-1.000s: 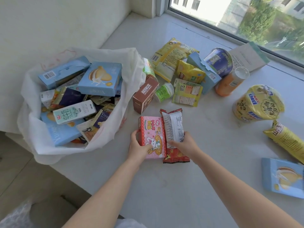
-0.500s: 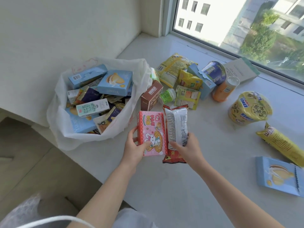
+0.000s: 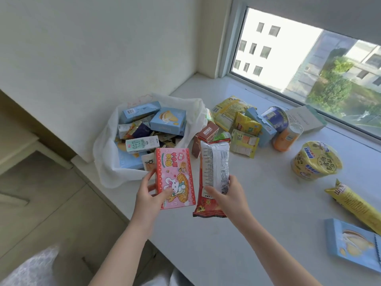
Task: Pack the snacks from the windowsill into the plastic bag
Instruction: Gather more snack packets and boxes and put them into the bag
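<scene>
Cardboard and foil, one in each hand: the left hand [image 3: 151, 193] grips the pink box [image 3: 175, 178] near its lower edge, thumb across the front, while the right hand [image 3: 228, 195] pinches the red packet [image 3: 214, 168] low on its body. Both are held up off the windowsill [image 3: 268, 223]. The box is just short of the bag [image 3: 107, 168], which sits beyond and to the left of the left hand, its mouth open and heaped with boxes.

The box looks stiff and light, so a hold on its sides should do. The packet looks soft, crinkly and a bit slippery, likely with brittle contents, so I'd hold it loosely around the middle rather than squeeze.

More snacks [image 3: 246, 123] lie past and to the right of the right hand. The blue box [image 3: 350, 244] far to the right is cut off by the frame edge, the bag's lower layers are buried, and the fingers behind both items are out of sight.
</scene>
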